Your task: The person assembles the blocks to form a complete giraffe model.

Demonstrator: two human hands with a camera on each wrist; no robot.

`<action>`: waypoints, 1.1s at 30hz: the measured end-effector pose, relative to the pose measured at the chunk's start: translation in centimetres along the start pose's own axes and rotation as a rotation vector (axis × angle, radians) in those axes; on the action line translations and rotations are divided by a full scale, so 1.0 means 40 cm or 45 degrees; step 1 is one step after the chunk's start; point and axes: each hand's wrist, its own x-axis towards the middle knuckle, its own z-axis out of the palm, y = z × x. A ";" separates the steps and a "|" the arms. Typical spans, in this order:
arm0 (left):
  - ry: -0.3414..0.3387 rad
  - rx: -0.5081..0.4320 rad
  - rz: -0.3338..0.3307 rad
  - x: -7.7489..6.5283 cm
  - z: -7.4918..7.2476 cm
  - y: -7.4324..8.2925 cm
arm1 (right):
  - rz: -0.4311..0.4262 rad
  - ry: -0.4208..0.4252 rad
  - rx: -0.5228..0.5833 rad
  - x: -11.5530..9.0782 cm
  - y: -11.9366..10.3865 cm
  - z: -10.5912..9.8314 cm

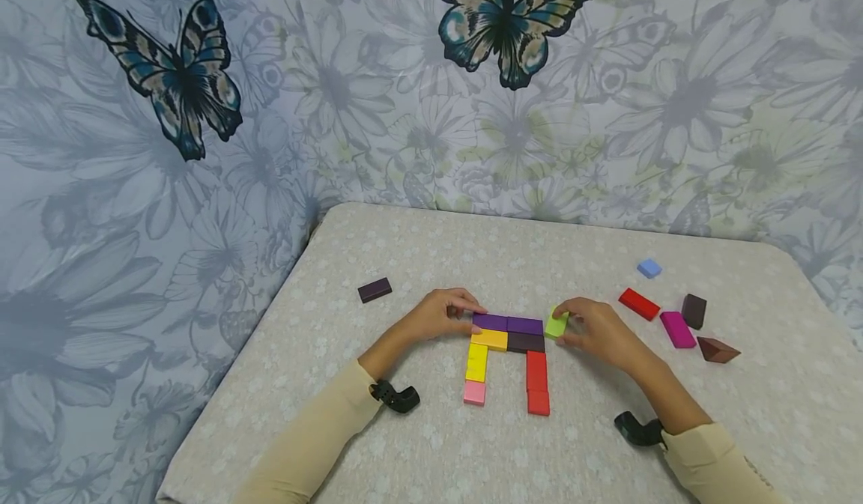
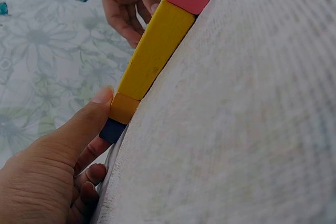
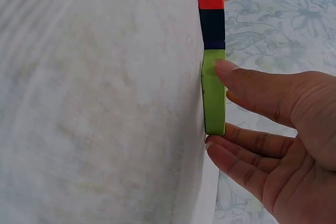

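Observation:
Flat blocks form an arch-like figure on the table. Two purple blocks (image 1: 524, 326) make its back row, with an orange-yellow block (image 1: 495, 340) and a dark block (image 1: 525, 342) in front. One leg is a yellow block (image 1: 476, 363) and a pink block (image 1: 475, 393); the other is red blocks (image 1: 536, 371). At the row's left end my left hand (image 1: 441, 314) pinches the left purple block, thumb against the orange-yellow one. My right hand (image 1: 602, 330) holds a lime green block (image 3: 214, 93) between thumb and fingers, right at the row's right end.
To the right lie a blue block (image 1: 649, 268), a red block (image 1: 639, 304), a magenta block (image 1: 677, 329), a dark block (image 1: 694, 311) and a brown triangular block (image 1: 718, 350). A dark block (image 1: 374, 290) lies at left. Butterfly-patterned cloth (image 1: 377, 114) stands behind the table.

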 end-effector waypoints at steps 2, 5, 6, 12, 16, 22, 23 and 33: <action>0.005 -0.001 -0.007 0.001 0.001 -0.001 | -0.010 0.008 0.001 0.000 0.000 0.001; 0.009 -0.008 -0.009 0.001 0.000 -0.001 | -0.031 0.018 0.005 0.001 -0.002 0.001; 0.007 -0.010 -0.011 0.002 -0.001 -0.001 | -0.037 0.019 0.005 0.001 -0.002 0.000; -0.002 -0.012 -0.016 0.002 -0.004 0.005 | -0.045 0.010 0.009 0.000 -0.006 -0.003; -0.003 -0.022 -0.018 0.001 -0.002 0.006 | -0.009 -0.008 0.008 -0.003 -0.003 -0.011; 0.014 -0.022 -0.015 -0.002 0.004 -0.001 | 0.076 0.012 0.037 -0.012 0.016 -0.042; 0.015 -0.022 -0.013 -0.003 0.005 -0.002 | 0.078 0.027 0.037 -0.013 0.021 -0.049; 0.012 -0.023 0.012 -0.002 0.004 0.004 | 0.111 0.112 -0.013 -0.025 0.075 -0.105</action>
